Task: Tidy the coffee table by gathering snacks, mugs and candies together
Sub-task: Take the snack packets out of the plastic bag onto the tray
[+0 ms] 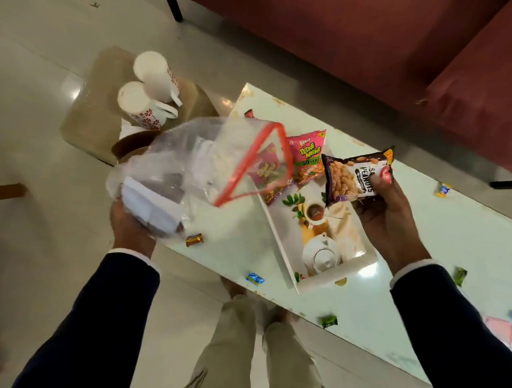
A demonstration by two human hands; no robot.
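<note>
Gripping the peanut packet (357,176), the right hand (387,212) has its fingers closed around the packet's lower edge, so the long axis is carried pointing up and away from the palm. The clear zip bag (190,172), cradled from beneath by the curled fingers of the left hand (133,226), is held to the left of the packet, its red-trimmed mouth gaping toward it; a leftward carry by the nearer right hand is judged the next move. Two further snack packets (305,155) are seen just beyond the fingertips on the printed tray (279,239). Two mugs (146,106) are seen farther off on a side stool (92,126). About seven wrapped candies (195,240) are counted scattered on the table (423,262).
</note>
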